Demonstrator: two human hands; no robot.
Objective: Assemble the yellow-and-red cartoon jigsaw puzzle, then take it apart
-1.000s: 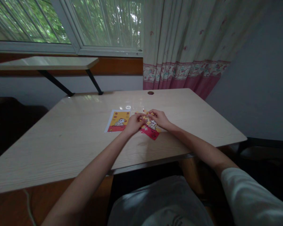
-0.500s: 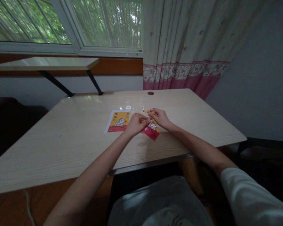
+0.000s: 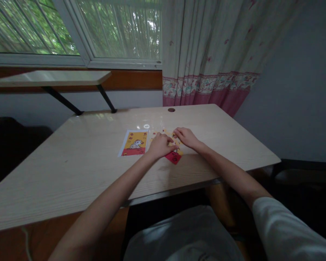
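Observation:
A red-and-yellow jigsaw puzzle point(image 3: 175, 158) lies turned at an angle on the desk, its picture partly covered by my hands. Small loose pieces are around its far side. My left hand point(image 3: 161, 145) rests over the puzzle's left part, thumb and forefinger apart, with nothing visible held between them. At the puzzle's far right edge, my right hand point(image 3: 187, 137) has its fingers bent together in a pinch; whatever is at the tips is too small to make out. To the left lies a flat picture sheet point(image 3: 136, 143) with a white cartoon animal on yellow and red.
The wooden desk point(image 3: 78, 174) has a round cable hole point(image 3: 171, 110) near its back edge. A raised shelf point(image 3: 57, 78) on black legs point(image 3: 106, 98) stands at the back left. Behind are a window and a patterned curtain point(image 3: 206, 72).
My right hand has drawn slightly away from my left, so a gap shows between them. My left thumb and forefinger have parted and sit lower over the puzzle. The view has shifted slightly.

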